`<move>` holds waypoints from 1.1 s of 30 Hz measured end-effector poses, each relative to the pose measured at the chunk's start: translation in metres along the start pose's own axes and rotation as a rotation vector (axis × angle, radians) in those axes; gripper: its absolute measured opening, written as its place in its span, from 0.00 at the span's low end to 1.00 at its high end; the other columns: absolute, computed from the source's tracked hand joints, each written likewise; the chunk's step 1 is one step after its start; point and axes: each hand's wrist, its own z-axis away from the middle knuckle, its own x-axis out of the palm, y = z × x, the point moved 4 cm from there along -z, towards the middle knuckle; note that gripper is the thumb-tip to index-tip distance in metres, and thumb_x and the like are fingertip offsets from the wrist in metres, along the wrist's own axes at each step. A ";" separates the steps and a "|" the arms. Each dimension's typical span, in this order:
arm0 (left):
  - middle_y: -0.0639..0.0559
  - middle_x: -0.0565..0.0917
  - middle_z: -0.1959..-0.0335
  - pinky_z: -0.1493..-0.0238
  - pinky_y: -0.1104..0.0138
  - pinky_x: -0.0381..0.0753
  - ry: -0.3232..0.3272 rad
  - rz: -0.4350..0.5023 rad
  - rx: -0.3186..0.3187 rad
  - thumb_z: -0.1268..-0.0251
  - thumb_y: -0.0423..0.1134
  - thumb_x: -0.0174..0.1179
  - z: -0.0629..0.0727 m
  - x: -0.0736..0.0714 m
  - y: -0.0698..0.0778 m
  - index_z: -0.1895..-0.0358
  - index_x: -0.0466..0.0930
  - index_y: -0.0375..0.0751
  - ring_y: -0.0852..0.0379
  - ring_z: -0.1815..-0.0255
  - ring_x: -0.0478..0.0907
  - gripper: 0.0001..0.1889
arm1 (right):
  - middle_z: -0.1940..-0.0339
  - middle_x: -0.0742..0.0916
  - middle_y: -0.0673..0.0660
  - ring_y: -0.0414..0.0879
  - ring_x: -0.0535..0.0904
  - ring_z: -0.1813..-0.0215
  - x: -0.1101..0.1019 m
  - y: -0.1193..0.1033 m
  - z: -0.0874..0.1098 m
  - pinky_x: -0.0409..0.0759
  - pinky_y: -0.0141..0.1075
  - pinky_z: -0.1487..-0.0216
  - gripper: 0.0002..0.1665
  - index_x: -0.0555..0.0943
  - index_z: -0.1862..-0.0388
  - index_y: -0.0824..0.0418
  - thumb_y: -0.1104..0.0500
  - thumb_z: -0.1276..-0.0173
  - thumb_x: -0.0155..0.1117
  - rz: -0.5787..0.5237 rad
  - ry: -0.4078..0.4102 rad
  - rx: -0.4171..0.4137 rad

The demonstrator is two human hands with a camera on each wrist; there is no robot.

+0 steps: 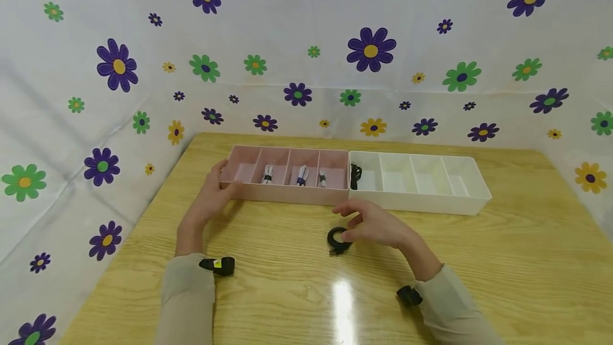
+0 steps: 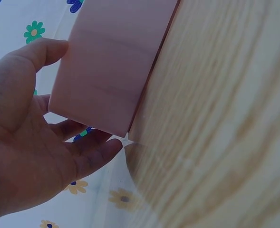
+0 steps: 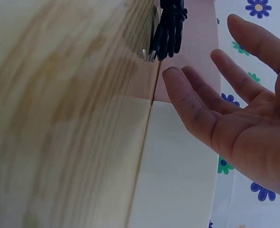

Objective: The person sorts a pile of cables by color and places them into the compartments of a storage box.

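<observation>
A pink divided organizer [image 1: 287, 194] stands at the back of the table. My left hand [image 1: 214, 194] grips its left end, the thumb at the front wall and the other fingers bent around the end, as the left wrist view also shows. Farther right, my right hand [image 1: 375, 222] is held with fingers spread and loosely bent. Beside its thumb is a coiled black cable [image 1: 330, 239], which the thumb overlaps in the head view. In the right wrist view the black cable [image 3: 170, 31] hangs into the picture with metal plug ends, apart from the fingers.
A white divided organizer [image 1: 421, 204] adjoins the pink one's right end, a bundled black cable [image 1: 355, 175] in its left compartment. White bundled cables [image 1: 302, 175] lie in several pink compartments. A flowered cloth [image 1: 311, 68] hangs behind the wooden table [image 1: 278, 281].
</observation>
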 end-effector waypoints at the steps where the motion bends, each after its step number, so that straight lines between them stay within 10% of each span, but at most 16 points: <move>1: 0.31 0.48 0.23 0.26 0.42 0.53 0.001 -0.002 -0.002 0.25 0.43 0.52 0.000 0.000 0.000 0.20 0.37 0.38 0.34 0.26 0.54 0.41 | 0.35 0.76 0.66 0.60 0.77 0.42 0.000 0.000 -0.001 0.81 0.45 0.48 0.32 0.74 0.34 0.65 0.62 0.37 0.70 0.009 -0.001 -0.004; 33: 0.33 0.47 0.22 0.26 0.41 0.52 -0.003 0.002 -0.025 0.26 0.49 0.52 -0.001 0.002 -0.004 0.20 0.36 0.41 0.34 0.25 0.53 0.43 | 0.58 0.82 0.57 0.48 0.75 0.56 0.009 0.004 -0.018 0.76 0.40 0.50 0.32 0.78 0.42 0.67 0.67 0.47 0.75 0.256 -0.094 -0.011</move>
